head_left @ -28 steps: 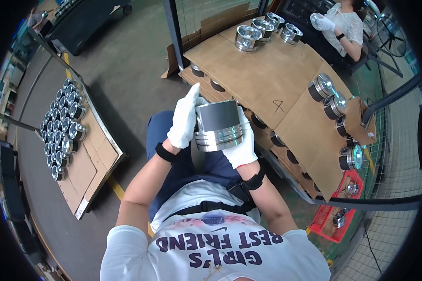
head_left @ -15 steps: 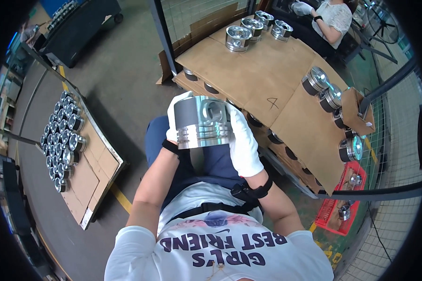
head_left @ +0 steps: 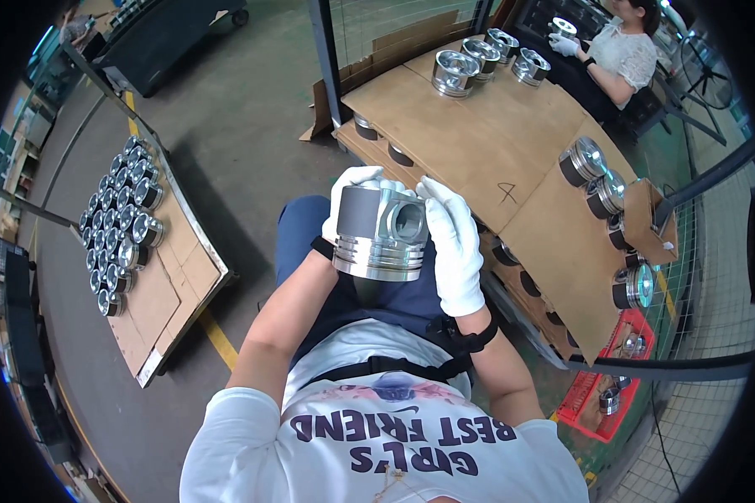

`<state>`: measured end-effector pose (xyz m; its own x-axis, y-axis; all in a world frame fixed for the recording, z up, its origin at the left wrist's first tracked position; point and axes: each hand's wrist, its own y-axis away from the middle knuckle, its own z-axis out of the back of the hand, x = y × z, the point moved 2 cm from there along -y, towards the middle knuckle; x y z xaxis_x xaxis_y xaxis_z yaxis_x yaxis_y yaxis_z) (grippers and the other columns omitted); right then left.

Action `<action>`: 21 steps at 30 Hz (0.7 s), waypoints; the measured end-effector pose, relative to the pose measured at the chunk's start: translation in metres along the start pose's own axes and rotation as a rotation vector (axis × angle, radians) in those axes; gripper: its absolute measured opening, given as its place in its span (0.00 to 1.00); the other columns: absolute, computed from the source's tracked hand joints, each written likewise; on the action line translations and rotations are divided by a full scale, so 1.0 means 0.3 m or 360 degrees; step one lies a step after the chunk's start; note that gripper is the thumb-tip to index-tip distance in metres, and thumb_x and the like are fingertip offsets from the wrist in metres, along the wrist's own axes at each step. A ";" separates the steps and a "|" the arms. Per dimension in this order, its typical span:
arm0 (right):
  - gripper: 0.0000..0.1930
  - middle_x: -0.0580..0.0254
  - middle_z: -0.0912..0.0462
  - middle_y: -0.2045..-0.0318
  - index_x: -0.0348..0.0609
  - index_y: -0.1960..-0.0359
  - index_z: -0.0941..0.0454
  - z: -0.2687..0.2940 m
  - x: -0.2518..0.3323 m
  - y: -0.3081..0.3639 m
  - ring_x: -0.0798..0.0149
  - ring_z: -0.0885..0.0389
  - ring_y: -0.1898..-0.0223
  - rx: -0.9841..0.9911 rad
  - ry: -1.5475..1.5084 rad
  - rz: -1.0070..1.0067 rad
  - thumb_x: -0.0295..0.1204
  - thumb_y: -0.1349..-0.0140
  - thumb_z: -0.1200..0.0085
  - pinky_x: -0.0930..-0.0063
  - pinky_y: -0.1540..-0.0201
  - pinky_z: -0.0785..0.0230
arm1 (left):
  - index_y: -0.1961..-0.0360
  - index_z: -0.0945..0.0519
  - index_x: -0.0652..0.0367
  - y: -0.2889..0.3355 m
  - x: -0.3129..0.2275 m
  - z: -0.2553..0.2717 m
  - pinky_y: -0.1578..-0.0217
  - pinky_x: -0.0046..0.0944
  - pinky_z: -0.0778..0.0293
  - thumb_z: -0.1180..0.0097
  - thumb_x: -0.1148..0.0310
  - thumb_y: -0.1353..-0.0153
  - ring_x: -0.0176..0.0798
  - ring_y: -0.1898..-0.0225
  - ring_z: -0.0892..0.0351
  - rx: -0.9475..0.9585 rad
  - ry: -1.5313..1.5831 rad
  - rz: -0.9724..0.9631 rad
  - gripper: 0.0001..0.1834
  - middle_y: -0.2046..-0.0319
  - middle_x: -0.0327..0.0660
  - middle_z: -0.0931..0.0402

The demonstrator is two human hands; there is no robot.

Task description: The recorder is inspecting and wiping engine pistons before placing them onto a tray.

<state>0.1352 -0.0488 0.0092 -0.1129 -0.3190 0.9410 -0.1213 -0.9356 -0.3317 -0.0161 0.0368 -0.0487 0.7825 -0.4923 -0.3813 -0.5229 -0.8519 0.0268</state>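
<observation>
A metal piston [head_left: 382,237] is held up in front of the person's lap, its dark skirt upward, its ring grooves below and its pin bore facing right; the left hand [head_left: 341,186] has its gloved fingers curled around the left side, closed on the metal; the right hand [head_left: 459,251] lies along the right side with fingers slightly bent, though whether they grip or only touch I cannot tell. The handling looks midway: the piston is in the air, not yet set down; to the left, pistons in rows [head_left: 124,199] already stand on a cardboard-lined platform [head_left: 184,260]; to the right, a cardboard sheet [head_left: 470,151] carries a far group of four pistons [head_left: 456,74] and a line of others [head_left: 580,163] beside a small carton [head_left: 644,214], with more showing beneath its edge; beyond, a co-worker [head_left: 617,77] holds a shiny part; a red crate [head_left: 572,404] sits lower right.
</observation>
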 end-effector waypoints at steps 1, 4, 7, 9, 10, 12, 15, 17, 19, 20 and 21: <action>0.16 0.55 0.16 0.52 0.37 0.45 0.20 0.005 0.001 0.000 0.57 0.20 0.48 -0.0008 0.0017 -0.0007 0.34 0.27 0.47 0.66 0.42 0.31 | 0.89 0.39 0.46 -0.007 0.009 0.021 0.61 0.40 0.30 0.60 0.58 0.29 0.38 0.78 0.36 0.0010 0.0076 0.0136 0.26 0.88 0.34 0.37; 0.15 0.55 0.14 0.56 0.38 0.49 0.17 0.033 0.023 -0.013 0.58 0.19 0.53 0.0054 0.0389 0.0116 0.36 0.28 0.45 0.67 0.47 0.29 | 0.81 0.28 0.51 -0.021 0.027 0.115 0.69 0.39 0.27 0.54 0.58 0.30 0.38 0.77 0.28 -0.0308 0.0044 0.0296 0.20 0.82 0.35 0.26; 0.15 0.56 0.14 0.61 0.38 0.56 0.14 0.030 0.022 -0.056 0.61 0.18 0.59 0.0371 0.0352 0.0196 0.38 0.31 0.41 0.69 0.52 0.28 | 0.57 0.18 0.63 -0.035 0.083 0.352 0.65 0.32 0.20 0.44 0.67 0.31 0.32 0.67 0.18 -0.0191 -0.0483 -0.0201 0.10 0.68 0.38 0.18; 0.15 0.57 0.14 0.62 0.37 0.57 0.14 0.040 -0.016 -0.075 0.64 0.19 0.60 0.0470 0.0185 -0.0049 0.39 0.32 0.40 0.70 0.54 0.28 | 0.54 0.19 0.63 -0.038 0.096 0.363 0.63 0.32 0.19 0.44 0.69 0.30 0.32 0.65 0.17 -0.0128 -0.0255 -0.0059 0.09 0.65 0.38 0.18; 0.16 0.59 0.14 0.64 0.37 0.59 0.14 0.040 -0.033 -0.081 0.66 0.19 0.62 0.0591 0.0001 -0.0280 0.40 0.33 0.38 0.72 0.55 0.28 | 0.51 0.20 0.63 -0.039 0.104 0.350 0.62 0.31 0.19 0.45 0.71 0.29 0.31 0.64 0.17 -0.0080 -0.0027 0.0056 0.10 0.63 0.38 0.18; 0.17 0.65 0.14 0.67 0.37 0.60 0.14 0.049 -0.027 -0.091 0.73 0.21 0.65 0.0553 -0.0088 -0.0307 0.42 0.33 0.37 0.75 0.58 0.29 | 0.52 0.20 0.63 -0.025 0.150 0.327 0.61 0.31 0.19 0.45 0.70 0.29 0.31 0.64 0.17 -0.0205 -0.0552 -0.0239 0.09 0.63 0.38 0.18; 0.17 0.72 0.16 0.70 0.38 0.61 0.13 0.087 -0.067 -0.081 0.79 0.23 0.67 0.0540 -0.0393 -0.0477 0.43 0.33 0.36 0.81 0.62 0.32 | 0.58 0.17 0.59 0.036 0.120 0.055 0.64 0.31 0.20 0.42 0.61 0.30 0.31 0.67 0.18 -0.0184 -0.0103 0.0104 0.11 0.70 0.37 0.18; 0.17 0.72 0.17 0.70 0.38 0.62 0.15 0.101 -0.050 -0.081 0.79 0.24 0.67 0.0551 -0.0373 -0.0504 0.42 0.33 0.36 0.81 0.61 0.32 | 0.58 0.17 0.58 0.035 0.083 0.076 0.64 0.31 0.21 0.42 0.61 0.30 0.31 0.66 0.18 -0.0284 -0.0176 0.0205 0.11 0.69 0.37 0.17; 0.16 0.71 0.17 0.71 0.37 0.64 0.16 0.122 -0.043 -0.085 0.78 0.24 0.67 0.0588 -0.0310 -0.0445 0.40 0.34 0.35 0.81 0.62 0.31 | 0.59 0.17 0.58 0.072 0.068 -0.008 0.60 0.31 0.22 0.44 0.60 0.28 0.31 0.63 0.17 -0.0647 -0.1056 -0.0210 0.13 0.66 0.38 0.15; 0.15 0.67 0.15 0.69 0.34 0.60 0.14 0.135 -0.056 -0.087 0.76 0.21 0.66 0.0655 -0.0252 -0.0432 0.38 0.34 0.35 0.79 0.59 0.27 | 0.54 0.17 0.62 0.066 0.047 0.019 0.55 0.31 0.24 0.47 0.58 0.26 0.32 0.61 0.17 -0.0463 -0.1039 -0.0027 0.16 0.62 0.40 0.14; 0.14 0.67 0.15 0.69 0.34 0.60 0.14 0.141 -0.063 -0.084 0.76 0.21 0.66 0.0663 -0.0283 -0.0449 0.36 0.34 0.35 0.78 0.59 0.27 | 0.50 0.18 0.62 0.066 0.053 0.037 0.53 0.33 0.23 0.51 0.59 0.25 0.34 0.59 0.16 -0.0367 -0.1176 -0.0117 0.18 0.60 0.43 0.14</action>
<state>0.1821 -0.0258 0.0027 0.0406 -0.0331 0.9986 0.2834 -0.9580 -0.0433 -0.0176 0.0141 -0.0646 0.3414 -0.2554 -0.9046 -0.3317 -0.9332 0.1383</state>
